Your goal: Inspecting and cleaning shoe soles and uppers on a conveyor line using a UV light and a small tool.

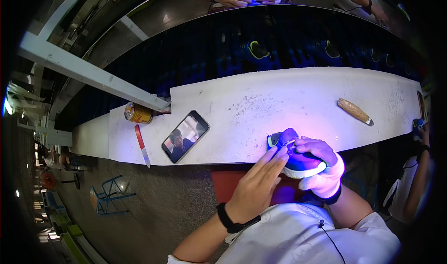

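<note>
Nearest: right hand [321, 171], in a pale fingerless glove with a dark wristband, fingers wrapped and clamped on a small dark shoe [298, 160] with a white sole, held at the near edge of the white worktop [279, 96], just over the lip and partly above the lap. Left hand [258, 182], bare, with a black band at the wrist, fingers straight and together, tips pressed flat on the shoe's upper near the collar. Violet light falls on the shoe; its source is hard to make out. Judged step: close handwork on the upper, smoothing or checking by touch. The next move calls for a steady right-hand hold and light, small travel of the left fingertips, since the shoe sits off the edge with little under it. Room: open worktop ahead and to the right. To the left lie a phone [185, 136], a red-handled blade [142, 145] overhanging the near edge and a yellow can [138, 113] on its side. A wooden-handled tool [355, 111] lies far right, well apart. Beyond, a dark conveyor belt [260, 45] carrying shoes; other people's hands at its far side.
</note>
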Action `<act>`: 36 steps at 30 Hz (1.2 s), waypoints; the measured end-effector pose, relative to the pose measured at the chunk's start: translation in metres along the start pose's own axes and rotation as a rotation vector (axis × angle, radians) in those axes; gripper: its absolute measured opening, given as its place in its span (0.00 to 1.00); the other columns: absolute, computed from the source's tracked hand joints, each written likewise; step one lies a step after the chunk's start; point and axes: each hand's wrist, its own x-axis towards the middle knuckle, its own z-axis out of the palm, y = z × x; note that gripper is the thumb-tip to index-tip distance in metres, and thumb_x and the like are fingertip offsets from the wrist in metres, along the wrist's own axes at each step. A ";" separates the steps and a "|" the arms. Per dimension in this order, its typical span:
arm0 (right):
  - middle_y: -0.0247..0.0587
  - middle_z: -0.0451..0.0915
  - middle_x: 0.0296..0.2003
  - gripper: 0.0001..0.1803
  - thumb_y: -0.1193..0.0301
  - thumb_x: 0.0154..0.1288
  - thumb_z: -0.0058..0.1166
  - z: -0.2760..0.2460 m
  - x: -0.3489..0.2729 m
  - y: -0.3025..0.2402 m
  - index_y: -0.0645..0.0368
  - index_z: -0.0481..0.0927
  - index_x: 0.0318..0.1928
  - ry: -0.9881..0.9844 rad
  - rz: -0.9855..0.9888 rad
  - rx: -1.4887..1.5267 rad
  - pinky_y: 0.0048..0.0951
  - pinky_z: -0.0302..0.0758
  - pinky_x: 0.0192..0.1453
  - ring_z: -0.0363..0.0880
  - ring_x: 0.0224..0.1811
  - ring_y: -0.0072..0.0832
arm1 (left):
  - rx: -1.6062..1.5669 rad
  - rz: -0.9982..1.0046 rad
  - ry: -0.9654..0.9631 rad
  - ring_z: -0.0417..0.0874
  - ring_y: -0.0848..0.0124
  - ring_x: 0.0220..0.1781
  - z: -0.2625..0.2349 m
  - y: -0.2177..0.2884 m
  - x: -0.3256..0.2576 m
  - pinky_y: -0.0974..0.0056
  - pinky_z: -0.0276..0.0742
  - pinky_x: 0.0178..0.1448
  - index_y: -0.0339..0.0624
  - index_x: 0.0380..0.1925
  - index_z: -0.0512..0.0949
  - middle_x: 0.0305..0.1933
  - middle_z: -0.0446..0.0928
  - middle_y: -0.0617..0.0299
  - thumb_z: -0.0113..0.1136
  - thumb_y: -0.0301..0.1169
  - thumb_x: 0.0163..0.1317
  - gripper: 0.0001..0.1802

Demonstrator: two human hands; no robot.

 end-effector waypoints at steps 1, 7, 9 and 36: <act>0.53 0.87 0.54 0.42 0.56 0.50 0.84 -0.006 0.006 0.005 0.63 0.80 0.61 -0.066 0.007 0.054 0.54 0.78 0.72 0.85 0.62 0.54 | -0.041 -0.023 0.060 0.73 0.42 0.77 0.018 -0.001 -0.008 0.48 0.75 0.78 0.36 0.75 0.69 0.74 0.75 0.42 0.67 0.19 0.64 0.37; 0.50 0.87 0.55 0.36 0.51 0.55 0.81 0.003 0.002 -0.019 0.59 0.81 0.56 -0.181 0.042 -0.202 0.53 0.76 0.73 0.84 0.63 0.50 | -0.162 -0.086 0.334 0.83 0.49 0.50 0.044 -0.020 -0.023 0.51 0.81 0.54 0.38 0.48 0.80 0.49 0.82 0.50 0.79 0.25 0.51 0.24; 0.50 0.86 0.56 0.36 0.53 0.55 0.81 0.002 0.006 -0.021 0.59 0.79 0.58 -0.213 0.058 -0.222 0.53 0.75 0.74 0.83 0.64 0.50 | -0.199 -0.109 0.374 0.83 0.50 0.47 0.048 -0.017 -0.016 0.52 0.81 0.50 0.39 0.45 0.79 0.46 0.81 0.51 0.79 0.25 0.49 0.23; 0.57 0.86 0.57 0.19 0.64 0.67 0.74 -0.023 -0.010 0.000 0.61 0.82 0.49 -0.018 0.200 0.134 0.57 0.70 0.77 0.81 0.67 0.54 | -0.214 -0.082 0.304 0.78 0.57 0.45 0.045 -0.014 0.028 0.39 0.80 0.72 0.45 0.32 0.80 0.38 0.75 0.59 0.87 0.33 0.41 0.23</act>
